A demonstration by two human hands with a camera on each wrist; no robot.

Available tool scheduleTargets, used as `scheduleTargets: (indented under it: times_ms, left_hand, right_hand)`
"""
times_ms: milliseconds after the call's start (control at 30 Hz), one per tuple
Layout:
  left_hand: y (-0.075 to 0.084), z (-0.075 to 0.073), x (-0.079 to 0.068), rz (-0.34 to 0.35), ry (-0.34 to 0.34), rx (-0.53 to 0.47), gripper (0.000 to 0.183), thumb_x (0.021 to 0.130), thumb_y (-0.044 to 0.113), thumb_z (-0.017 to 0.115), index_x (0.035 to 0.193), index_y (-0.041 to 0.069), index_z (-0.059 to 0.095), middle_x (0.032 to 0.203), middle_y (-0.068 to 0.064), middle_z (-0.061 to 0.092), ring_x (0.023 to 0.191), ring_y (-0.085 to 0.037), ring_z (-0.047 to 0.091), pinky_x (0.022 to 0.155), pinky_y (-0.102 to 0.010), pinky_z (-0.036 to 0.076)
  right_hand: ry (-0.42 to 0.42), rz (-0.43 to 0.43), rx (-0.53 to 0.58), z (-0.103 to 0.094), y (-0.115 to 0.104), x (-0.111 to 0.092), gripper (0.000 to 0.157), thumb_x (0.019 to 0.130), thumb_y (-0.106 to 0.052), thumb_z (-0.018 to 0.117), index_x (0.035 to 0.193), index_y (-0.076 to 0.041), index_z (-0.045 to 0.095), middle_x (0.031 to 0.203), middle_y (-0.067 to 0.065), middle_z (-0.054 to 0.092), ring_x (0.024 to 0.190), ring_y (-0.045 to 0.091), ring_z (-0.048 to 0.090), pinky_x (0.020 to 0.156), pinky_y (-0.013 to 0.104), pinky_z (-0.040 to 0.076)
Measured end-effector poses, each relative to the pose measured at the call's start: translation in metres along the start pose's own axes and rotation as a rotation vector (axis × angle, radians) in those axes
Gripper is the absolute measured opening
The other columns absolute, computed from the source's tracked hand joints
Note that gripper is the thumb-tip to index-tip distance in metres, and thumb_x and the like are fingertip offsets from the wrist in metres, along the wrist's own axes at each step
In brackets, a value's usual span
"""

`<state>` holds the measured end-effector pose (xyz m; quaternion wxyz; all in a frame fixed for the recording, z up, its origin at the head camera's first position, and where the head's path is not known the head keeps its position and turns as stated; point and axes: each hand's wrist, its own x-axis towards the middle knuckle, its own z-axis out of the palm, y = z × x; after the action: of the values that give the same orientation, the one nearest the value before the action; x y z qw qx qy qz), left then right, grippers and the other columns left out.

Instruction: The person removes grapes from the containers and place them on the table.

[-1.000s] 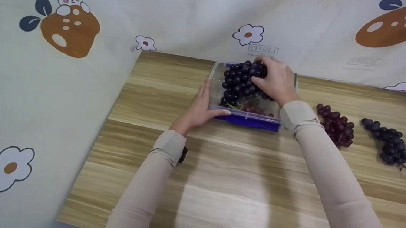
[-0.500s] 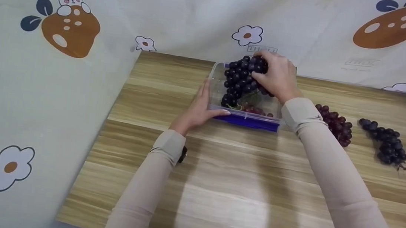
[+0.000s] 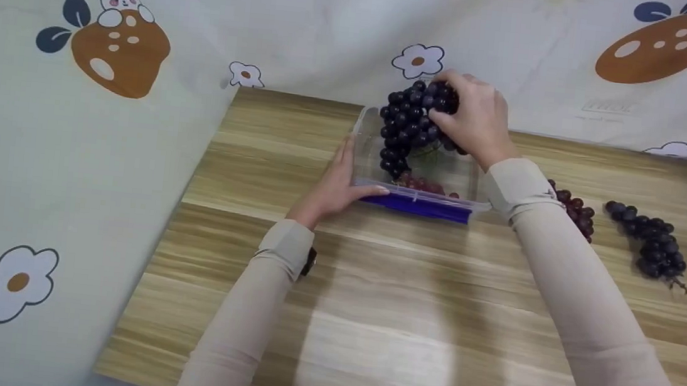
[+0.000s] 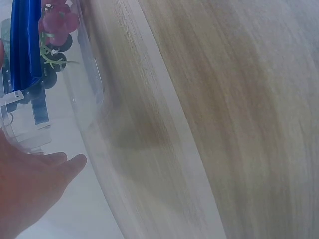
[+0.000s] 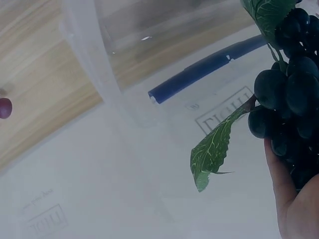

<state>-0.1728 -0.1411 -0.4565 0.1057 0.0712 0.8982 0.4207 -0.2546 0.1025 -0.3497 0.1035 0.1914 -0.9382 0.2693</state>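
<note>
My right hand (image 3: 475,117) grips a bunch of black grapes (image 3: 410,124) from its right side. The bunch hangs over a clear plastic container (image 3: 462,173) with blue latch flaps, its lowest grapes overlapping the inside in the head view. Green leaves (image 5: 214,149) stick out of the bunch in the right wrist view. My left hand (image 3: 335,183) rests against the container's front left corner, fingers straight along the left wall and thumb on the front rim. Red grapes (image 3: 426,185) lie inside the container near the front wall.
Right of the container, a bunch of red grapes (image 3: 580,214) lies partly behind my right sleeve. Farther right is another dark bunch (image 3: 654,239) with a bare stem. The wooden table (image 3: 238,239) meets a patterned cloth (image 3: 321,33) at the back and left.
My right hand has lifted the black grapes upward, showing more of the red grapes in the container. The left hand stays at the container's corner.
</note>
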Motion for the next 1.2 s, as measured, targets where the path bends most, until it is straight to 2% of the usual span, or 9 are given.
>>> scheduleTargets:
  times_ms: [367,633,1200]
  left_hand:
    - [0.000,0.000,0.000,0.002,-0.002,0.000,0.131,0.089,0.058,0.079,0.168,0.005,-0.011,0.176,-0.020,-0.013,0.164,-0.039,-0.001,0.133,-0.047,0.005]
    - [-0.001,0.000,0.001,0.009,-0.004,0.004,0.129,0.090,0.057,0.078,0.168,0.003,-0.010,0.176,-0.021,-0.012,0.164,-0.037,-0.002,0.134,-0.044,0.004]
    - [0.001,-0.001,-0.001,0.007,-0.008,0.000,0.129,0.091,0.056,0.078,0.168,0.002,-0.011,0.176,-0.020,-0.013,0.164,-0.036,-0.002,0.134,-0.042,0.004]
  right_hand:
    - [0.048,0.012,0.008,-0.017,-0.007,0.002,0.042,0.094,-0.019,0.077,0.134,-0.013,0.068,0.132,0.019,0.072,0.123,0.046,0.066,0.106,0.063,0.054]
    - [0.042,0.032,0.003,-0.028,-0.010,0.001,0.043,0.094,-0.020,0.077,0.135,-0.015,0.067,0.133,0.020,0.071,0.124,0.046,0.065,0.108,0.063,0.052]
    - [0.128,-0.019,0.011,-0.051,-0.021,-0.005,0.041,0.095,-0.018,0.074,0.135,-0.014,0.069,0.133,0.018,0.072,0.123,0.040,0.067,0.104,0.059,0.055]
